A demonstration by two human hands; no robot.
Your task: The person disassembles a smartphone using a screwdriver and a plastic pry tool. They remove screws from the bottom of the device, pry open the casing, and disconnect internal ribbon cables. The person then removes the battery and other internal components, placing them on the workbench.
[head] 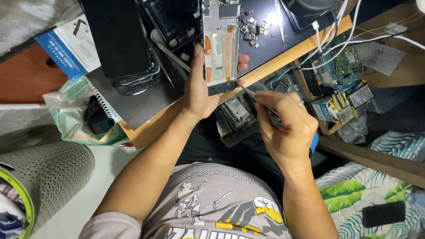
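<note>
The opened phone [220,48] stands over the mat's [146,99] near edge, clasped by the left hand [200,86]. Right of the phone, the right hand [285,126] pinches a tool [249,92] whose tip touches the phone's lower corner. Small parts [253,27] lie just right of the phone, stacked phones [128,48] to its left, a box of scrap phones [237,116] below it.

- Opened phone [220,44], top centre: silver-white inside, orange strips.
- Work mat [265,40], top centre: black.
- Cloth [354,194], lower right: green and blue leaf print.
- Basket [48,172], lower left: grey, perforated.
- Booklet [66,48], upper left: blue and white.
</note>
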